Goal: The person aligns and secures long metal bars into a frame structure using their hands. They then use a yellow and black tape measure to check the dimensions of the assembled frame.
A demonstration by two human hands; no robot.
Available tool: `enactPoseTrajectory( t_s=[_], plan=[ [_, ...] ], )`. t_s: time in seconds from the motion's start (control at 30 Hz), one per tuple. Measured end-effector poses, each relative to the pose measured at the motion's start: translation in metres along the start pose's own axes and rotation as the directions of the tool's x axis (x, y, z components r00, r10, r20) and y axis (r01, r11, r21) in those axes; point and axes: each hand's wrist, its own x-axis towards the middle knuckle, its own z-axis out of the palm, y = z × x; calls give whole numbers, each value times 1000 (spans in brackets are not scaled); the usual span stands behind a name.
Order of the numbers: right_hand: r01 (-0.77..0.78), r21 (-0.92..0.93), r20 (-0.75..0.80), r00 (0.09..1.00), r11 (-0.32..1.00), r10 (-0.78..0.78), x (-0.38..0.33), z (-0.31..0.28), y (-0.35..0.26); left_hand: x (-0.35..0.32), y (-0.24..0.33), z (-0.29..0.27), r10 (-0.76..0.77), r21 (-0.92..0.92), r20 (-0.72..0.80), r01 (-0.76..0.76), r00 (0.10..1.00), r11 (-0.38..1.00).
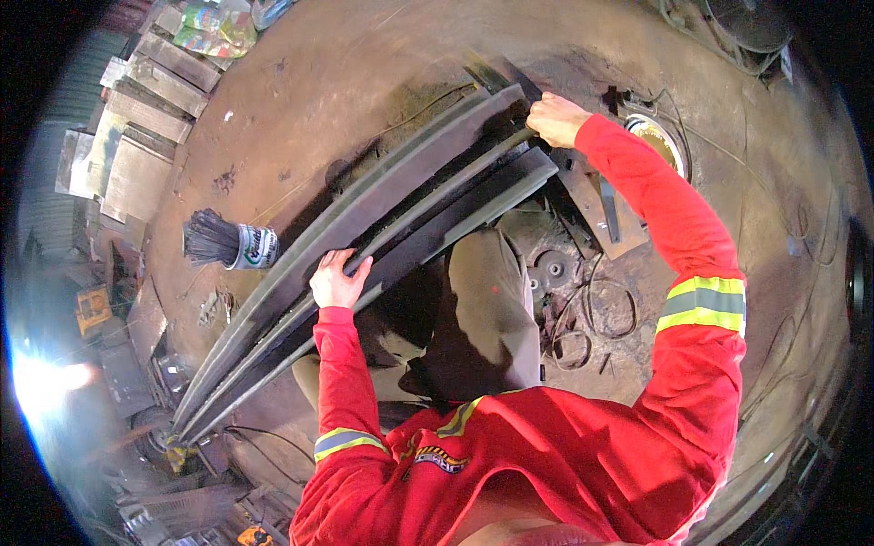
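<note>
Several long dark metal beams run side by side from the far right down to the near left in front of me. Between an upper beam (437, 150) and a lower beam (496, 198) lies a narrower metal bar (446, 187). My left hand (337, 280) grips this bar partway along, thumb on one side and fingers on the other. At its far right end my right hand (555, 120) is closed around it, the fingertips partly hidden. Both arms are in red sleeves with reflective bands. My bent knee (492, 300) is close to the lower beam.
Left of the beams stands a can (258, 247) full of thin dark rods. Stacked metal plates (146, 136) lie at the far left. Looped cables (592, 318) and a round disc (553, 267) are right of my knee. Bright light (44, 387) glares at the left edge.
</note>
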Motion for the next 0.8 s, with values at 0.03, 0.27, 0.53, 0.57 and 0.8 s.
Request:
enactPoseTrajectory(
  t_s=[0.03, 0.27, 0.53, 0.57, 0.8],
  plan=[
    [-2, -2, 24, 1000, 1000, 2, 0, 0, 1, 0, -3, 2, 2, -5, 0, -2, 1000, 1000],
    [38, -23, -211, 977, 999, -42, -6, -7, -8, 0, 0, -2, 7, -28, -41, -8, 999, 1000],
    [-72, -8, -331, 941, 997, 65, -17, 9, -10, 2, -6, 2, 54, -11, -47, -55, 997, 998],
    [-106, -48, -251, 964, 993, 91, -12, 5, -16, 0, -7, 5, 67, 19, -16, -67, 998, 998],
    [-132, 19, -23, 991, 991, 133, 35, -10, -100, 41, 33, 38, 117, 144, 48, -123, 992, 982]
  ],
)
